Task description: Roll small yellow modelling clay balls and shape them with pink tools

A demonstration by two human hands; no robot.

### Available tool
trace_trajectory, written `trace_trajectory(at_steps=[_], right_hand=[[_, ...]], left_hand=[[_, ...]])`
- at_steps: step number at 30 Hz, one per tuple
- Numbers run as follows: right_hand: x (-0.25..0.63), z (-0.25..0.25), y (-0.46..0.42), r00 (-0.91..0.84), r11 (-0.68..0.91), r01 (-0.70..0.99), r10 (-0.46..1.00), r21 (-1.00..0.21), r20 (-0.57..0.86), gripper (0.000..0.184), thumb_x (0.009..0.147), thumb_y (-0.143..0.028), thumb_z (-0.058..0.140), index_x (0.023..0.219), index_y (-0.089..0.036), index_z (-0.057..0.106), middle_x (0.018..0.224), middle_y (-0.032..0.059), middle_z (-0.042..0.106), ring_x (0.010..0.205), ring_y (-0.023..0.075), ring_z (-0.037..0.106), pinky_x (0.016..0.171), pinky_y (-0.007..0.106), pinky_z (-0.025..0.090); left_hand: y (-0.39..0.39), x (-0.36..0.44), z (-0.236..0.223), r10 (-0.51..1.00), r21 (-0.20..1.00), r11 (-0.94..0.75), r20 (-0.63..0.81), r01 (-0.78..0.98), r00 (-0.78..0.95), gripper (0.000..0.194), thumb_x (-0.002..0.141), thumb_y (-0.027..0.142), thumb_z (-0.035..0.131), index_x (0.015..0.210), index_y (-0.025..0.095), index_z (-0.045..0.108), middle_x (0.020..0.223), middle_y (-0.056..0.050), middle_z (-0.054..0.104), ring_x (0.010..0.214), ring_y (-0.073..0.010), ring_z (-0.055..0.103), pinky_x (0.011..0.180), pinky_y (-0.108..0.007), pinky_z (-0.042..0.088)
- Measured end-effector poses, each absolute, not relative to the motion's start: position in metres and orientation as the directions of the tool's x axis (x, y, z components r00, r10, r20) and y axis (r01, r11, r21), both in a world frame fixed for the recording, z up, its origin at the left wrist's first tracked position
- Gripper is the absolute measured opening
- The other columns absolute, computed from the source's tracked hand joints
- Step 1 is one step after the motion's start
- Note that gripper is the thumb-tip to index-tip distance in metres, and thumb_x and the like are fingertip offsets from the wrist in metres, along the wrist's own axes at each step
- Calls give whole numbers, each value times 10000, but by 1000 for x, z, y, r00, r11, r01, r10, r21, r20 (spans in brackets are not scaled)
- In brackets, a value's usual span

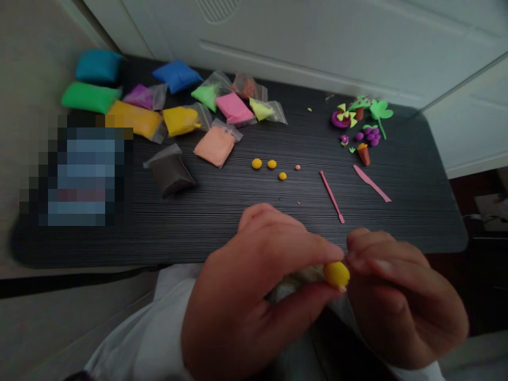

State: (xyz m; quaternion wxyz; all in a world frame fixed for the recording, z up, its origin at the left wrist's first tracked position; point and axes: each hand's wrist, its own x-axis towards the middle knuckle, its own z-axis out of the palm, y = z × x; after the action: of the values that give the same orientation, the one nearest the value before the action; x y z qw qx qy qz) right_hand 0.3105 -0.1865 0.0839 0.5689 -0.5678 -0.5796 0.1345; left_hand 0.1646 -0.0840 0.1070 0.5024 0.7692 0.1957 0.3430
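Note:
My left hand point(250, 286) pinches a yellow clay ball point(337, 274) between thumb and index finger, in front of the table's near edge. A small peach-coloured bit point(342, 289) shows at the ball's lower side. Close to the ball's right side, my right hand point(408, 296) is closed, with thumb and index fingertip pressed together. Whatever it may hold is too small or hidden to make out. On the table beyond lie three smaller yellow clay balls point(256, 164) and a peach clay bit point(297, 167). A pink modelling stick point(332, 197) and a pink plastic knife point(372, 183) rest to their right.
Several bags of coloured clay, including a peach bag point(215, 144) and a black bag point(171, 173), cover the left of the dark table point(238, 190). Small clay models, among them purple grapes point(373, 136) and a green flower point(381, 110), stand back right. A blurred-out device point(81, 174) lies left.

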Motion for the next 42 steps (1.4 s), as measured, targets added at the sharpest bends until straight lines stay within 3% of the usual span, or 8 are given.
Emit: trace_trajectory(at_steps=[4,8,13,19,28,39,42], right_hand=[[305,84,-178,254,451,521,728,-725,636,267,747,-154,575,1011,-167,612,838,49,613,768,179,570,663,379,498],[307,89,-178,138,473,524,773,-708,619,336,684,-83,606,1018,-115,599,900,62,605,823,183,568,682,370,510],[308,93,-180,124,455,526,794,-718,594,329,677,-28,583,998,-98,597,916,59,600,842,180,572,704,371,505],[307,90,-179,140,474,464,794,-748,591,348,668,3,580,1004,-85,599,933,62,597,870,192,574,765,385,483],[302,90,-179,168,480,385,803,-788,572,306,702,-41,592,1006,-77,600,919,63,599,851,187,571,729,385,485],[293,85,-183,282,439,312,804,-843,523,198,762,-100,546,946,-79,613,897,69,615,827,183,583,788,394,471],[295,86,-186,286,381,380,819,-843,498,199,800,-173,518,983,-157,594,870,41,609,797,167,578,775,390,476]], left_hand=[[-87,164,100,673,928,-359,334,-102,660,338,681,112,676,966,240,548,823,12,662,771,-141,612,787,-344,494],[-87,165,101,671,926,-362,340,-110,659,293,675,102,686,924,217,584,810,4,672,778,-143,614,775,-327,502],[-85,166,102,670,915,-369,382,-161,636,233,655,102,708,858,175,620,772,-11,676,738,-132,619,747,-314,519],[-87,166,96,672,913,-317,407,-257,619,290,606,24,716,856,133,616,793,-42,684,761,-155,625,744,-328,522],[-87,166,93,670,934,-220,353,-280,653,295,606,36,720,861,147,620,772,-37,682,743,-159,615,707,-330,519],[-86,166,94,638,926,-257,378,-277,671,289,610,71,737,851,150,599,778,-22,682,754,-140,619,745,-308,515],[-83,167,98,610,911,-313,409,-267,679,230,636,77,720,819,132,593,752,-35,686,741,-135,626,739,-296,517]])
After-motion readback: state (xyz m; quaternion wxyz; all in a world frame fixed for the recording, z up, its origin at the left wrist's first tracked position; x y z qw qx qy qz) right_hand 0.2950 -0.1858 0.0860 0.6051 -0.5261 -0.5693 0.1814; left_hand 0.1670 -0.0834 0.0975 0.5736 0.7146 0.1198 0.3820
